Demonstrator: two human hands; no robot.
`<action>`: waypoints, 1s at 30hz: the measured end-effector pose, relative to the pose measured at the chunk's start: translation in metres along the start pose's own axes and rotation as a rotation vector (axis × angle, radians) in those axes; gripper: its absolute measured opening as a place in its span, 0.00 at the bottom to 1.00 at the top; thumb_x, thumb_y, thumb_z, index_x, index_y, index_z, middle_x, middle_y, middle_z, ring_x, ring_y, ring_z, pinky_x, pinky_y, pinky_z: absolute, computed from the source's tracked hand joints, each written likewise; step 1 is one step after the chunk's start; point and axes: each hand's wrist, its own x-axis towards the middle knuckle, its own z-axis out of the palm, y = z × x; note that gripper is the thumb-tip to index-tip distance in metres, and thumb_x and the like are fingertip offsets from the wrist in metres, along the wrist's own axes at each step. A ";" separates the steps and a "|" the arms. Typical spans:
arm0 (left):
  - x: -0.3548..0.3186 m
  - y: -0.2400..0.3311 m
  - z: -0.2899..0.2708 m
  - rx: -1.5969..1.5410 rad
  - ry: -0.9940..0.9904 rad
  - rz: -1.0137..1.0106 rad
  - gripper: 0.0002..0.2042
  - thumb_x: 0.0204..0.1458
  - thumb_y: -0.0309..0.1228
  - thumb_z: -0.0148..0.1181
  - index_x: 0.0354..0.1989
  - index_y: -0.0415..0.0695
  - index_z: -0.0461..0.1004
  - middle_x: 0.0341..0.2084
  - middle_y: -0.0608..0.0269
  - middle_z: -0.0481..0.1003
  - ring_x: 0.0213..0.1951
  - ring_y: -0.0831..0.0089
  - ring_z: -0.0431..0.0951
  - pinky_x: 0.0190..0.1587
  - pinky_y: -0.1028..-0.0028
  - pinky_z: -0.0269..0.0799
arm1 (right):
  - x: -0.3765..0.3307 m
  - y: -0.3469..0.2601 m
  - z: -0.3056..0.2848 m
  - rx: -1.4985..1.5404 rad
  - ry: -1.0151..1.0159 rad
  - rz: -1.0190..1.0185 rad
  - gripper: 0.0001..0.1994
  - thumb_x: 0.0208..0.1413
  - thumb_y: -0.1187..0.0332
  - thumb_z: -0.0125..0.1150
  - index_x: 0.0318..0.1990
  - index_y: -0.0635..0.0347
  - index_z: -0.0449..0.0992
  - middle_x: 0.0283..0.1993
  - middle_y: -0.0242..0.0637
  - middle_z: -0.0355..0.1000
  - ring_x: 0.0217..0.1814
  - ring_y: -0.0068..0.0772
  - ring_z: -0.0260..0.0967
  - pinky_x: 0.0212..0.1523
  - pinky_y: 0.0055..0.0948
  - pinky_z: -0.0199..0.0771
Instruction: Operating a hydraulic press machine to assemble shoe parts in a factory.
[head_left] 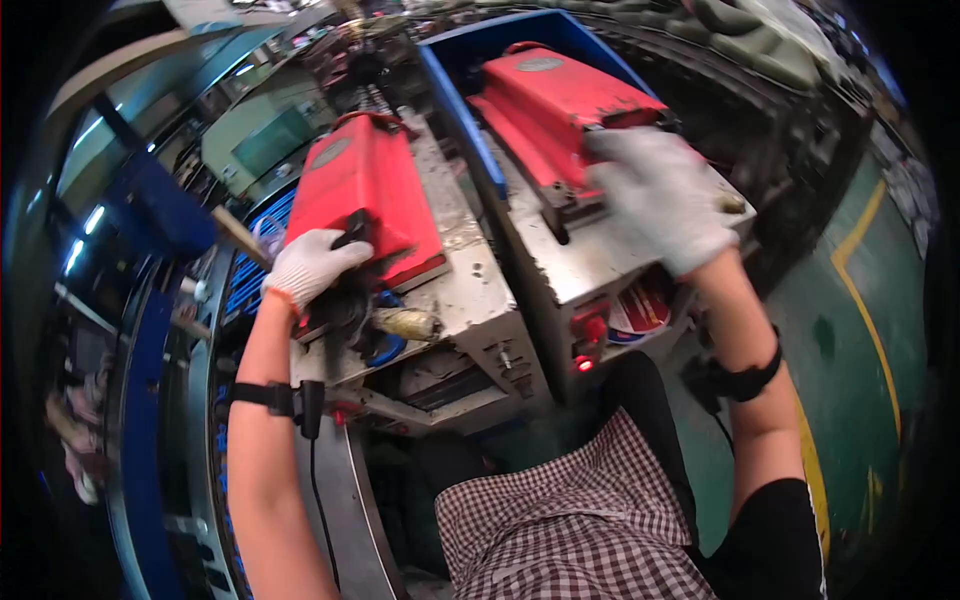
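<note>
Two red metal machine covers lie side by side, each on its own worn whitish machine body. My left hand (314, 266), in a white knit glove, is closed around a black handle (354, 229) at the near end of the left red cover (345, 185). My right hand (662, 197), also gloved, is at the near end of the right red cover (570, 85). Motion smears its fingers, so I cannot tell whether they grip anything. Below the left hand, a tape-wrapped handle (408, 322) sticks out beside a blue ring-shaped part (385, 345).
A blue tray wall (463, 125) stands around the right cover. Under the right machine top sits a round container (640, 312) with red items, near a lit red switch (585, 363). Blue racks (255, 260) are at left. Yellow lines (866, 318) mark the green floor at right.
</note>
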 end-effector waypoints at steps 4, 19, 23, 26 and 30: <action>0.006 0.000 0.007 -0.018 -0.003 0.049 0.27 0.54 0.57 0.65 0.40 0.41 0.85 0.29 0.60 0.83 0.34 0.72 0.82 0.42 0.69 0.75 | -0.031 0.092 -0.033 -0.223 -0.110 0.400 0.19 0.65 0.54 0.58 0.55 0.54 0.81 0.53 0.48 0.79 0.57 0.55 0.76 0.58 0.47 0.74; 0.015 0.023 -0.005 0.015 -0.091 -0.166 0.25 0.43 0.53 0.73 0.36 0.39 0.84 0.25 0.59 0.81 0.28 0.69 0.81 0.36 0.69 0.75 | -0.065 0.191 0.010 0.072 -0.167 0.557 0.26 0.73 0.45 0.46 0.66 0.52 0.74 0.63 0.45 0.76 0.64 0.51 0.73 0.61 0.37 0.71; 0.019 -0.005 -0.001 -0.015 -0.113 -0.180 0.24 0.45 0.51 0.72 0.35 0.39 0.83 0.23 0.62 0.80 0.26 0.72 0.79 0.34 0.69 0.73 | 0.037 -0.008 0.005 0.136 -0.215 0.617 0.26 0.73 0.45 0.46 0.66 0.53 0.74 0.62 0.45 0.76 0.64 0.50 0.73 0.61 0.36 0.71; 0.025 -0.001 0.003 -0.043 -0.118 -0.128 0.22 0.46 0.51 0.73 0.32 0.40 0.82 0.22 0.64 0.78 0.26 0.75 0.76 0.33 0.71 0.72 | 0.094 -0.085 -0.029 0.058 -0.173 0.673 0.26 0.73 0.46 0.47 0.65 0.53 0.74 0.62 0.46 0.76 0.64 0.49 0.74 0.61 0.36 0.71; 0.022 0.013 0.003 -0.101 -0.152 -0.200 0.18 0.48 0.47 0.73 0.31 0.41 0.81 0.22 0.68 0.77 0.25 0.78 0.74 0.32 0.73 0.70 | 0.129 -0.118 -0.030 0.025 -0.203 0.710 0.25 0.73 0.47 0.48 0.65 0.53 0.75 0.62 0.46 0.77 0.63 0.48 0.74 0.61 0.36 0.71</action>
